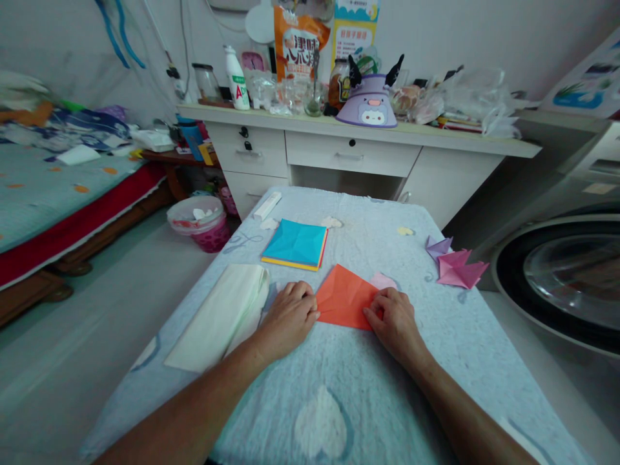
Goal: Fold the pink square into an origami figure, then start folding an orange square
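An orange sheet of origami paper, with creases and a folded outline, lies on the cloth-covered table between my hands. My left hand pinches its left corner, fingers curled. At the lower right edge my right hand grips the paper between thumb and curled fingers. Just beyond sits a stack of coloured paper squares, blue on top with yellow and red edges below. Folded pink paper and a smaller purple folded piece rest at the table's right side.
Left of my left hand lies a folded pale cloth or paper bundle. A white narrow box is at the table's far left corner. A cluttered white desk stands behind, a bin on the left, a washing machine on the right.
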{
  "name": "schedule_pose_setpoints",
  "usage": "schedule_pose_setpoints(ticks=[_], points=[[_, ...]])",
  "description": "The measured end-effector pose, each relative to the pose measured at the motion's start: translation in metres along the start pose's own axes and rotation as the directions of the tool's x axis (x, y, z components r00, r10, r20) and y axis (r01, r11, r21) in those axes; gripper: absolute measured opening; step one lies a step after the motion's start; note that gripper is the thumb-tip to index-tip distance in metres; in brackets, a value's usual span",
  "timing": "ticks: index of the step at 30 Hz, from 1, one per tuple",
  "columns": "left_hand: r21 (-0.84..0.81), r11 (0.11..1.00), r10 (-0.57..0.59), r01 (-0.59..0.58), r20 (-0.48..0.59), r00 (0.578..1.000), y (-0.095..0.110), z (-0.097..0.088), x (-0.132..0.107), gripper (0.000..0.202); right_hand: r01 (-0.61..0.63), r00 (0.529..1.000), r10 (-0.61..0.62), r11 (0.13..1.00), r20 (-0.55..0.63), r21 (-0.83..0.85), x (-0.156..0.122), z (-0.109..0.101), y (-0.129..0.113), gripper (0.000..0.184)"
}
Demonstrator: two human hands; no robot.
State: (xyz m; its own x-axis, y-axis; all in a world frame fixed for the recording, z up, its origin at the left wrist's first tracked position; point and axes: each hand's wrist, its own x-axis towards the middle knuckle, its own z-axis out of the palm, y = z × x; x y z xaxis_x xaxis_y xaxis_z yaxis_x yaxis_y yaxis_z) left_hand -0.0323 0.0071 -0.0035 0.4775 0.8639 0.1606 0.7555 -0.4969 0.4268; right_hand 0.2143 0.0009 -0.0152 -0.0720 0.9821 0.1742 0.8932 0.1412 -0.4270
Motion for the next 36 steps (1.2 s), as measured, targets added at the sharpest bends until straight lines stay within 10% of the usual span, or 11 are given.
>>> schedule_pose_setpoints(ticks=[36], points=[[0.019,1.0,-0.016,0.016,-0.004,1.0,0.0006,0.0013,-0.0005,0.007,0.065,0.995,-0.072,0.993,-0.066,-0.1,-0.0036,0.0007,-0.0033,0.006]])
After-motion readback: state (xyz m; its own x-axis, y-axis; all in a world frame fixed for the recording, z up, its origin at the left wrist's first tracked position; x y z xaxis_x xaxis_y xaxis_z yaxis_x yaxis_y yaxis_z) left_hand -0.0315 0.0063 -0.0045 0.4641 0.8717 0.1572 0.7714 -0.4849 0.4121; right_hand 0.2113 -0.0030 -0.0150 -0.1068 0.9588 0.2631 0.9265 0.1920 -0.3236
